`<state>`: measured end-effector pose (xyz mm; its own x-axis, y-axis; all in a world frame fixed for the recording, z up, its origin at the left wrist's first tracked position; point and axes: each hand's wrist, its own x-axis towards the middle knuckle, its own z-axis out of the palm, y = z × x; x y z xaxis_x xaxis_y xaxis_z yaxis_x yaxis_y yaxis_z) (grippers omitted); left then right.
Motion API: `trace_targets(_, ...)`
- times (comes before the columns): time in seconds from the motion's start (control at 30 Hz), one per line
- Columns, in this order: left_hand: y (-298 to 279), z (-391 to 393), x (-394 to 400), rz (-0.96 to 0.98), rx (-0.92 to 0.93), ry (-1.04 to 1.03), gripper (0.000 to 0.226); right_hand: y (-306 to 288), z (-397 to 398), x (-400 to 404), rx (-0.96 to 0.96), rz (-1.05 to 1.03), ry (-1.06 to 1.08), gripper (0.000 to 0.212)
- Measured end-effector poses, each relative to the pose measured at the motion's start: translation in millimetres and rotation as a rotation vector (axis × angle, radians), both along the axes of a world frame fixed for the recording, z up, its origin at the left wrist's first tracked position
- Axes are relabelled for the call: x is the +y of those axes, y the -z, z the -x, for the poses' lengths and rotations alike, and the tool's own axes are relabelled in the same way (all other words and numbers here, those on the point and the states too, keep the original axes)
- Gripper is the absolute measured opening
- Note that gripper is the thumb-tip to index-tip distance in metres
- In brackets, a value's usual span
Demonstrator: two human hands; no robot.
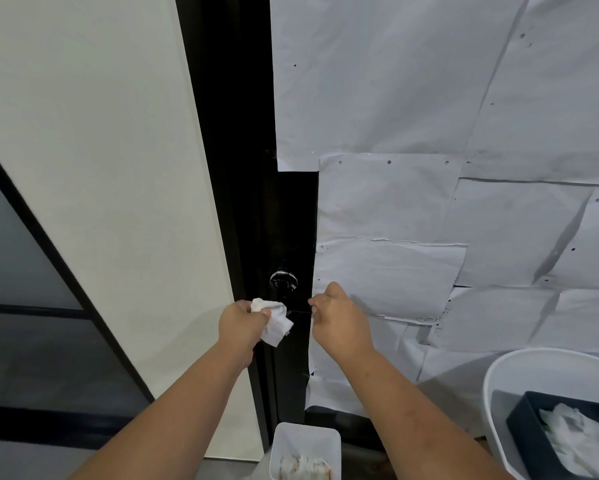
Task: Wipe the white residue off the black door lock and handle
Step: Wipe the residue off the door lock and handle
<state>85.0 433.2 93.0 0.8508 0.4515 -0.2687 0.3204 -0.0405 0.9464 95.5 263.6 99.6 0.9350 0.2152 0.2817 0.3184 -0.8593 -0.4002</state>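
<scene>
The black door lock sits on the dark strip of door just below the middle of your view, its round face streaked with white residue along the upper rim. The handle is at the lock's 6 o'clock, a thin dark bar running crosswise between your two hands, hard to make out against the black. Your left hand, at the lock's 7 o'clock, has its grip curled round a crumpled white cloth, which hangs against the door just left of the bar. Your right hand, at the lock's 4 o'clock, has its fingers curled in at the bar's right end; you cannot tell whether they actually clasp it. White paper sheets cover the door from the lock's 12 to 5 o'clock, their cut edge running close beside the lock's right side, so bare black shows only in a narrow strip. At 9 o'clock lies a pale wall. At 6 o'clock, low down, a small white bin holds used wipes, and at 4 o'clock a white tub carries a dark tray of wipes.
</scene>
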Motion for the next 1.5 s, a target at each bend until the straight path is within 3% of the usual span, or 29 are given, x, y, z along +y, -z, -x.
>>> trace_targets(0.17, -4, 0, -9, 0.109, -0.064, -0.058, 0.017, 0, 1, 0, 0.001, 0.006, 0.006, 0.031)
trace_targets(0.33, -10, -7, -15, 0.071, -0.106, -0.017, 0.030, -1, 2, -1, 0.007, 0.009, -0.006, 0.033)
trace_targets(0.63, -6, -1, -17, 0.283, -0.012, 0.024, 0.010, 0, 1, -1, 0.003, 0.004, -0.001, 0.030)
trace_targets(0.77, -7, -3, -16, 0.298, 0.015, 0.016, 0.014, 2, 0, 0, -0.001, 0.002, 0.007, 0.032)
trace_targets(1.03, -20, -21, -25, 0.126, 0.003, 0.015, 0.020, -1, 1, 0, 0.011, 0.017, -0.002, 0.033)
trace_targets(1.3, -20, -4, -15, -0.277, -0.119, -0.032, 0.005, 2, 1, -2, 0.004, 0.003, -0.018, 0.037)
trace_targets(1.5, -17, -12, -32, -0.282, -0.235, -0.079, 0.037, 2, 0, -2, 0.005, 0.007, -0.021, 0.036)
